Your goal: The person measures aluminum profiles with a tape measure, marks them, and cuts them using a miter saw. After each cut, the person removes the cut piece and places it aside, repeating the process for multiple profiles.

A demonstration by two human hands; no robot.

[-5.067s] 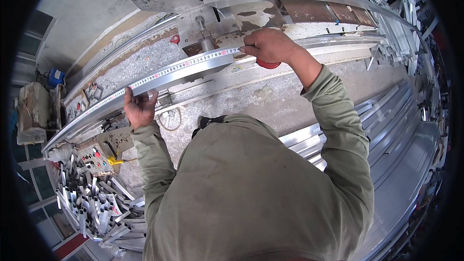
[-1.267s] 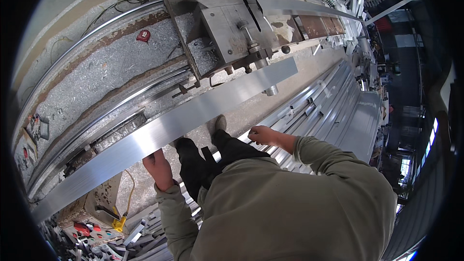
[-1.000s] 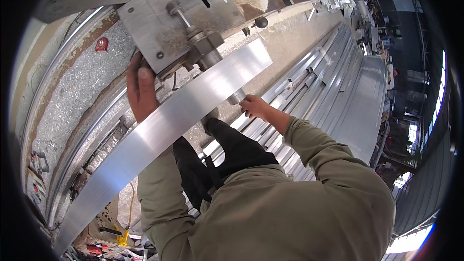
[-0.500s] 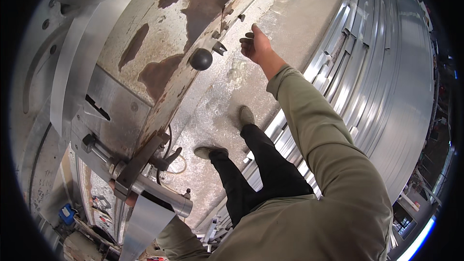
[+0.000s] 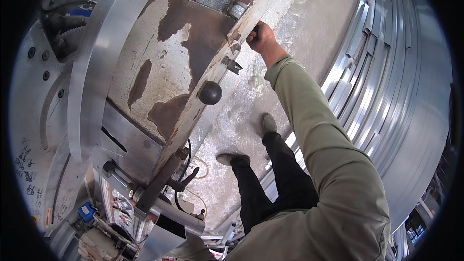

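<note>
My right hand [image 5: 262, 37] is closed at the side edge of a machine bed with chipped paint [image 5: 159, 43]. Its fingers curl around something dark that I cannot make out. Down at the lower left, my left sleeve [image 5: 192, 248] reaches behind a hollow rectangular aluminium profile [image 5: 163, 238]. The left hand is almost wholly hidden there, beside a dark metal clamp bar [image 5: 157, 183] and a metal cylinder [image 5: 179, 216]. A long, flat-sided aluminium profile [image 5: 99, 43] stands along the left of the bed. A black ball knob [image 5: 210, 93] juts from the bed's side.
Long aluminium profiles [image 5: 382, 67] are stacked at the right. My feet stand on the worn floor [image 5: 241, 87] between stack and machine. A black lever [image 5: 189, 178] and a hose stick out near the clamp. A toothed part [image 5: 72, 36] sits in a dark recess at upper left.
My right hand has gone from spread fingers above the floor to closed at the machine's edge. A blurred grey shape at upper left is gone. The whole view has shifted slightly.
</note>
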